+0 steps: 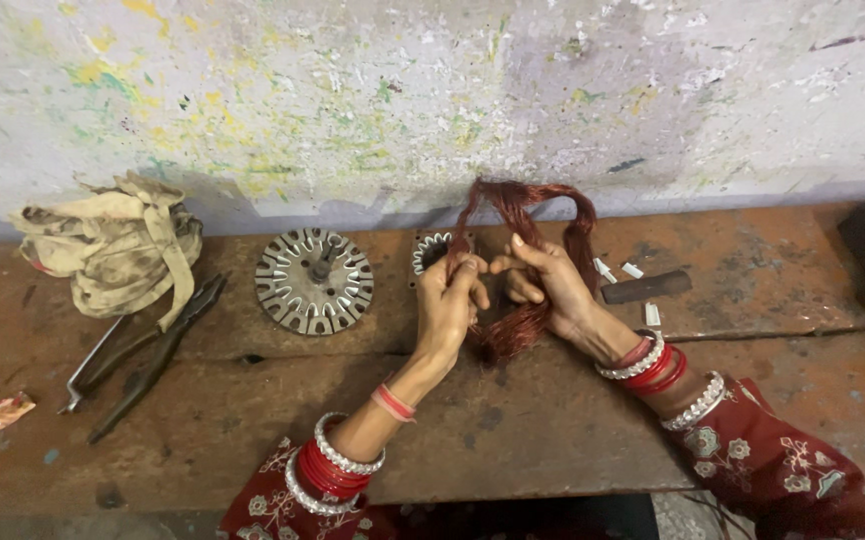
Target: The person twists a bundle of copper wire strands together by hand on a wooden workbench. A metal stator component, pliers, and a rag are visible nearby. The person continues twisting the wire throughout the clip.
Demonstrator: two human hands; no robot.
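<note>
Both my hands hold a loop of reddish copper winding wire [530,208] above a rusty metal bench [513,430]. My left hand [450,298] pinches the wire's left strand. My right hand [546,283] grips the bundle lower down, where the strands bunch together. Right behind my left hand a small slotted metal core [430,250] rests on the bench, partly hidden by my fingers. Both wrists wear red and silver bangles.
A round slotted metal stator disc [314,279] lies left of my hands. Further left are a dirty crumpled cloth [113,248] and a pair of pliers [143,352]. A dark metal bar [646,288] and small white pieces lie to the right. A paint-spattered wall [433,100] stands behind.
</note>
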